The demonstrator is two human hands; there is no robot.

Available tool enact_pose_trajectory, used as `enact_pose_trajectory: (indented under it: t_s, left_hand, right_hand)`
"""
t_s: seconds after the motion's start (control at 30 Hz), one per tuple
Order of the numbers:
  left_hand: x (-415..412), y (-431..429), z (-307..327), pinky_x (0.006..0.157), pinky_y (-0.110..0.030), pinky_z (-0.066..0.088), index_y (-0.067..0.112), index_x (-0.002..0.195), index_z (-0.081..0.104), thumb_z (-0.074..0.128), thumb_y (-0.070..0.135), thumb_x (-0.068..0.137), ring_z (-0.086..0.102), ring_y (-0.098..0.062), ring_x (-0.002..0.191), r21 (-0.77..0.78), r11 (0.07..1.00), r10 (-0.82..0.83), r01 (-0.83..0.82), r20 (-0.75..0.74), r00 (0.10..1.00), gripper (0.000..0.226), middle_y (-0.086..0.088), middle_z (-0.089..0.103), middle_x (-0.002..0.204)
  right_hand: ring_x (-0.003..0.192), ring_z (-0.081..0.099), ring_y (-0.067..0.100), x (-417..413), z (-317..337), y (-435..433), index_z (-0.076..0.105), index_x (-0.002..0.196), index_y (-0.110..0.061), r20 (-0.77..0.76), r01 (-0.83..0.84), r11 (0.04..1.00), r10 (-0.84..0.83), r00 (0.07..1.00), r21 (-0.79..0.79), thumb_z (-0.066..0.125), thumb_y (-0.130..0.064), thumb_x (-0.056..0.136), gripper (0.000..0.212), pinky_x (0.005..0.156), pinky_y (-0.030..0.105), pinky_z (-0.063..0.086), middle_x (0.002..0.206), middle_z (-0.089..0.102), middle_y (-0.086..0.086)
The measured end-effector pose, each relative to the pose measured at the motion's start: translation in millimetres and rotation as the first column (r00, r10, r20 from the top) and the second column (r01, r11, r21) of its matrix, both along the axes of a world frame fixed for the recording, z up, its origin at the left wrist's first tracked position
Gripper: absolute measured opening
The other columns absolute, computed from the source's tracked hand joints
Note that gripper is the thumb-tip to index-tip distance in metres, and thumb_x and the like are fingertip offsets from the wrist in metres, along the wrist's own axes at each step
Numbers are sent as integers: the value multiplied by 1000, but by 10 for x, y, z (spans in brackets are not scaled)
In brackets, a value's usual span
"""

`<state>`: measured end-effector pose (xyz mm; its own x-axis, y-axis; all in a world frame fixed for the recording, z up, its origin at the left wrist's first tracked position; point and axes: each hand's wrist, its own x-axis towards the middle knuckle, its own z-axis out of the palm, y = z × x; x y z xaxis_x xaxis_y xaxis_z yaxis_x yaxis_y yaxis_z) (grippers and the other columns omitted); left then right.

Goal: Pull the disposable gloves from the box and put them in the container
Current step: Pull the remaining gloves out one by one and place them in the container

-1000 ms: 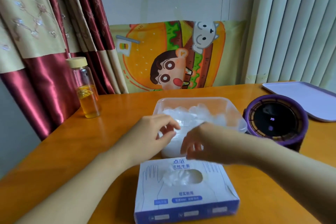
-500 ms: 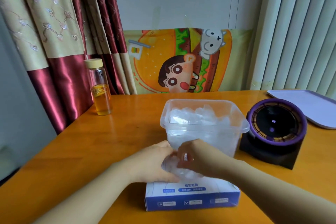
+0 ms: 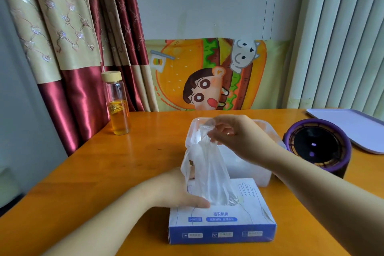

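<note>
Item, lower centre of frame: blue-and-white cardboard glove box (image 3: 221, 220), flat on the orange wooden table (image 3: 104, 172), with a thin clear plastic glove (image 3: 207, 170) rising from its top slot, lower end inside the slot. Likely faults: the film may drag a following glove out with it, or the light box may lift and slide if the pull outruns the hold on the lid. The limp glove may also drape over the rim instead of dropping inside. Left hand (image 3: 174, 189), left of the slot: rests palm-down on the box top, thumb laid flat along the card at the slot's edge. Its other fingers are hidden behind the film, so their spread cannot be told. Right hand (image 3: 234, 137), centre of frame: fingertips (image 3: 212, 136) bunched close, pinching the glove's upper end and holding it taut above the box. Behind the box and touching or just beside it: clear rectangular plastic container (image 3: 259, 174), contents blurred. Right of it: round purple-rimmed black device (image 3: 318, 147). Upper right edge: pale lavender tray (image 3: 349, 127). Left, well apart: upright glass bottle of amber liquid (image 3: 117, 108).
</note>
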<state>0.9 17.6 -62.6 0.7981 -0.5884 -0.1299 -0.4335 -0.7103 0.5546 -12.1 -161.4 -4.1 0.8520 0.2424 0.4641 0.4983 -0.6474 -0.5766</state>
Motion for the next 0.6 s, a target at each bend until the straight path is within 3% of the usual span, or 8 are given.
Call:
enact_pose_trajectory:
  t_s: [0.1,0.23,0.33,0.4,0.43,0.5,0.6]
  left_hand:
    - [-23,-21,153,74,-4,45,50,103,44,72,38,80,55,3,101,-339,940,-3,-37,-116,993,38,35,48,99]
    - [-18,-125,316,64,-6,48,25,98,64,63,24,91,62,3,76,-609,783,85,-124,-94,992,7,16,63,84]
    - [19,-198,451,60,-13,50,13,106,63,57,12,95,62,-3,63,-773,612,139,-164,-98,985,12,5,63,73]
    - [76,-203,519,66,-15,51,13,108,63,56,11,95,64,-3,69,-853,496,153,-164,-100,983,15,5,66,77]
    - [115,-208,547,71,-20,53,13,106,64,56,9,95,65,-6,74,-883,438,152,-169,-112,982,14,4,67,81]
    - [195,-237,592,77,-28,56,14,106,65,56,9,94,66,-9,80,-916,345,165,-206,-157,974,16,2,69,87]
    - [280,-317,629,77,-32,55,13,116,64,58,9,94,68,-10,82,-927,243,175,-286,-248,953,23,2,71,89]
  right_hand:
    - [75,67,8,-9,60,-29,64,106,-16,-13,-18,999,19,1000,42,62,-18,90,16,79,25,54,80,71,-2]
    - [77,68,17,-25,137,-26,65,104,-11,-61,-41,965,59,996,258,63,-19,88,19,76,25,56,83,72,8]
    - [80,69,20,-41,203,-88,66,106,-17,-101,2,912,43,994,409,62,-29,85,24,79,31,58,85,72,4]
    - [80,69,17,-48,233,-175,66,100,-27,-135,52,892,11,991,449,60,-42,81,24,79,32,58,86,71,-1]
    - [81,68,16,-37,225,-230,66,98,-31,-172,88,885,-10,985,457,58,-50,78,29,78,32,57,88,70,-2]
    - [87,67,14,-16,174,-334,62,113,-28,-309,166,877,-21,951,451,58,-66,69,59,77,32,54,99,68,-1]
    - [99,68,22,17,76,-430,50,132,-24,-518,204,832,113,848,516,65,-76,57,93,87,41,54,117,66,5]
